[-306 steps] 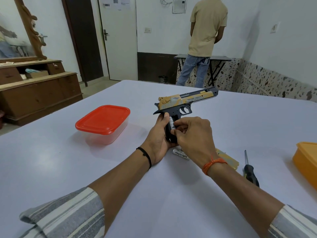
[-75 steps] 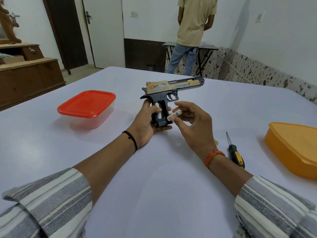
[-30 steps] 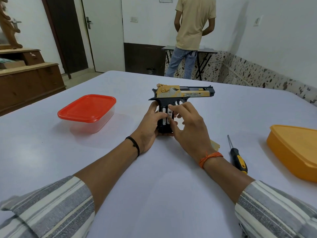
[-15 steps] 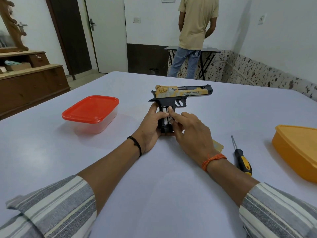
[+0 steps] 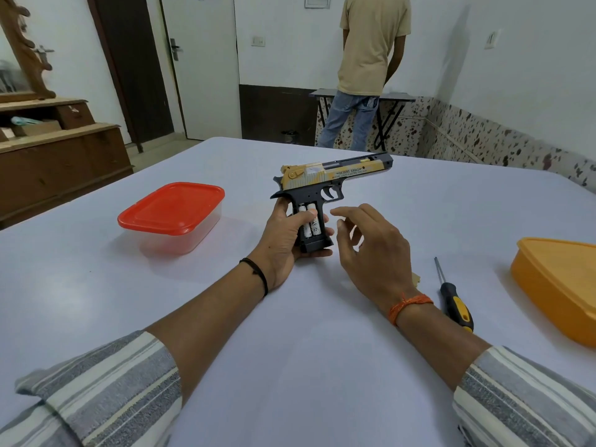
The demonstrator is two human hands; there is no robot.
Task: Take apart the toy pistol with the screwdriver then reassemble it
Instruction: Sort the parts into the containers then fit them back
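Observation:
The toy pistol [image 5: 332,177], gold on top with a black frame, stands upright with its grip base on the white table [image 5: 290,366], barrel pointing right. My left hand [image 5: 287,240] grips the handle, thumb laid across two white batteries [image 5: 309,224] that sit side by side in the open grip. My right hand [image 5: 371,250] hovers just right of the grip with relaxed fingers, touching nothing. The black-and-yellow screwdriver [image 5: 453,298] lies on the table to the right of my right wrist. A tan piece [image 5: 417,279], partly hidden by that wrist, lies beside it.
A clear box with a red lid [image 5: 172,211] stands to the left of the pistol. An orange container [image 5: 561,285] sits at the right table edge. A person [image 5: 371,69] stands with their back turned at a small table by the far wall.
My right hand has lifted off the grip and drawn back to the right, leaving both batteries seated in the handle. The left hand keeps its hold.

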